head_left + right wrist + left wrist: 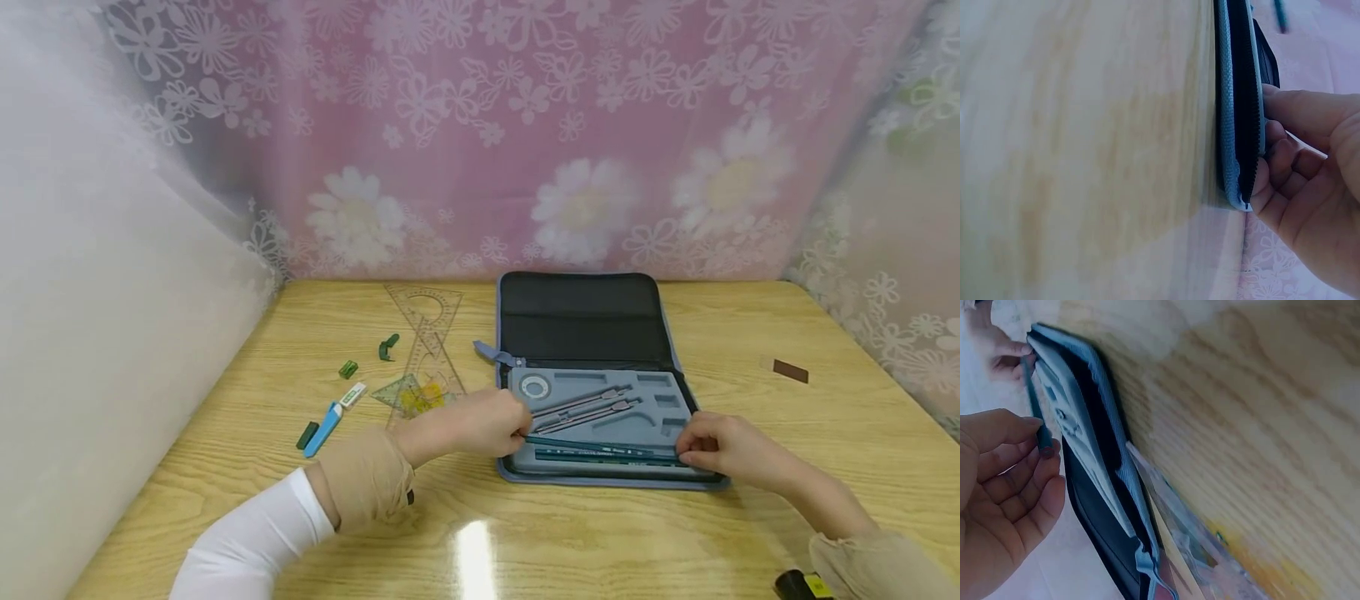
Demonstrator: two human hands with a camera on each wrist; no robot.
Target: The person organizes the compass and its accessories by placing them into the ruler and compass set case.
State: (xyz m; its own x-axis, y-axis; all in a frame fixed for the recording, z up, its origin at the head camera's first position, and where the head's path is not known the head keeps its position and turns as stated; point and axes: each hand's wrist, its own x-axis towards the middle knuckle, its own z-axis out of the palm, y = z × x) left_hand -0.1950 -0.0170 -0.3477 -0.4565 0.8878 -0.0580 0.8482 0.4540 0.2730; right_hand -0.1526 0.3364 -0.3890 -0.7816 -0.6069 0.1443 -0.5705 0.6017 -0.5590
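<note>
Wood-grain table (pixel 600 542), light glare near the front. Pink floral curtain (pixel 480 167) behind, white sheet (pixel 112 250) on the left, flowered cloth (pixel 892 275) on the right; the table's back edge meets the curtain. Zip case (pixel 585 337) lies open, lid reaching that back edge, front rim well inside the table. Wood runs in front of it, and to its right as far as the brown strip (pixel 791 372). Left side is tighter: clear set squares (pixel 435 358) just beside the case, then eraser (pixel 352 395), blue tool (pixel 322 429), sharpener (pixel 348 369).

My left hand (pixel 491 421) pinches one end of a green pencil (pixel 1033 397), thumb against fingers; pencil slants over the tray's front, another below it. My right hand (pixel 723 446): fingers curled at the case's right front corner, can't tell if gripping anything.
</note>
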